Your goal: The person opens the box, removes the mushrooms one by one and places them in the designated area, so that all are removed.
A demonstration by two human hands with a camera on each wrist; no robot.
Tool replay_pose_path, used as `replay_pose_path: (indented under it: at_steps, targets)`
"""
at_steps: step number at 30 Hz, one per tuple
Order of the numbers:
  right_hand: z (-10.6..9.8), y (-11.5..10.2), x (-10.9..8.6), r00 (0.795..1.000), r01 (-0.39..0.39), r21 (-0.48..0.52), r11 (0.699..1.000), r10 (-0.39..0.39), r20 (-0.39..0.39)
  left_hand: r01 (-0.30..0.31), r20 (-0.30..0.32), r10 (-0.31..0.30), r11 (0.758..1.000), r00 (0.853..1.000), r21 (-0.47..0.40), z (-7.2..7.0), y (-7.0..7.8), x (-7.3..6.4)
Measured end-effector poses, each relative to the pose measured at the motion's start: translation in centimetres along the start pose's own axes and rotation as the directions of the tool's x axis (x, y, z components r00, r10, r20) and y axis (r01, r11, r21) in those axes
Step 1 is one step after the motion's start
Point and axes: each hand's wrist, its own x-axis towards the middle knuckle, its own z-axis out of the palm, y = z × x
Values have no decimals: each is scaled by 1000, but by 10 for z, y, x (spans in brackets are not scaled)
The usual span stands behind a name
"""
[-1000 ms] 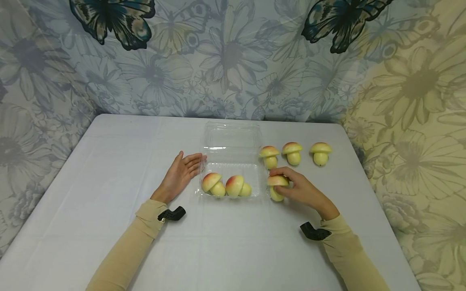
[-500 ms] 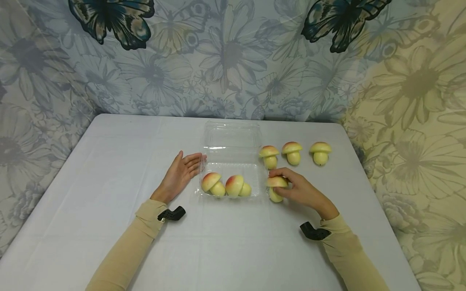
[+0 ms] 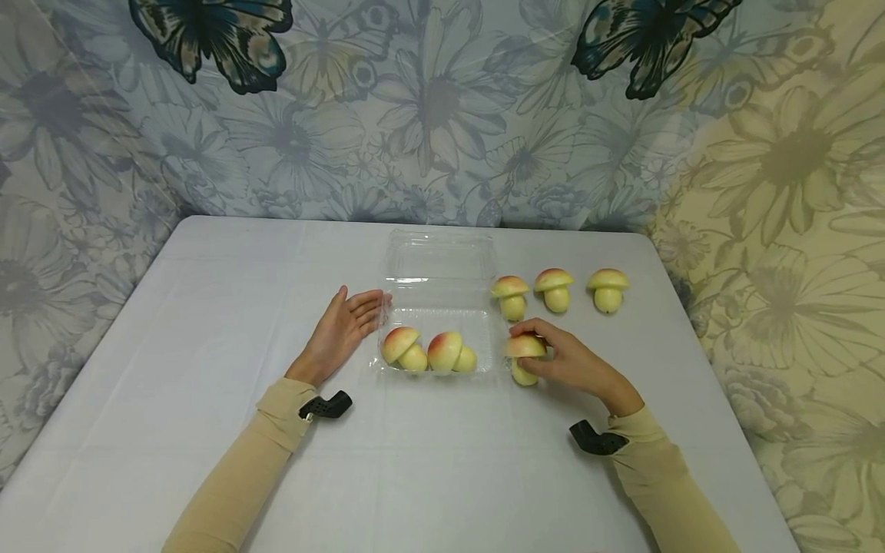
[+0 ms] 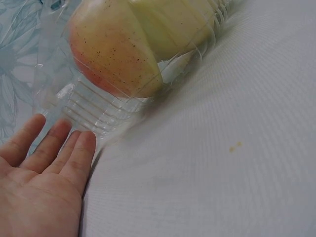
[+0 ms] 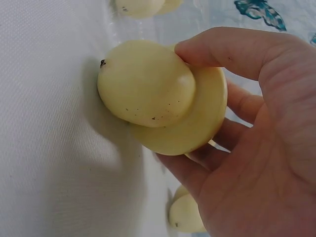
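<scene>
My right hand (image 3: 570,359) grips a toy mushroom (image 5: 143,84) by its cap, thumb on one side and fingers round the other. The mushroom has a pale yellow stem and a reddish-yellow cap, and is held just right of a clear plastic clamshell box (image 3: 492,338). Beside the box's left wall lies my left hand (image 3: 336,336), palm turned toward it, fingers straight with the tips at the wall. Inside the box, two mushrooms lie tilted on their sides, a left one (image 3: 399,346) and a right one (image 3: 445,352). The box's lid (image 3: 440,257) is folded back, away from me.
Three more mushrooms stand to the right of the box: a near one (image 3: 512,298), a middle one (image 3: 554,289) and a far-right one (image 3: 608,290). A white cloth (image 3: 442,476) covers the table. Butterfly-patterned wall covering (image 3: 442,115) hangs behind its far edge.
The mushroom in my right hand has shifted very slightly to the left, toward the box. My left hand and the other mushrooms have stayed put.
</scene>
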Motion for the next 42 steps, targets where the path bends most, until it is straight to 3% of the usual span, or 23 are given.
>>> replay_pose_path:
  at_steps: [24,42]
  targets:
    - [-3,-4,-3,1000,19,-40,999,-18,10,0,-3,0,1000,1000,-16,1,1,0]
    - [-22,-19,3,988,115,-123,986,-126,-91,-10,-17,10,1000,1000,9,0,-1,1]
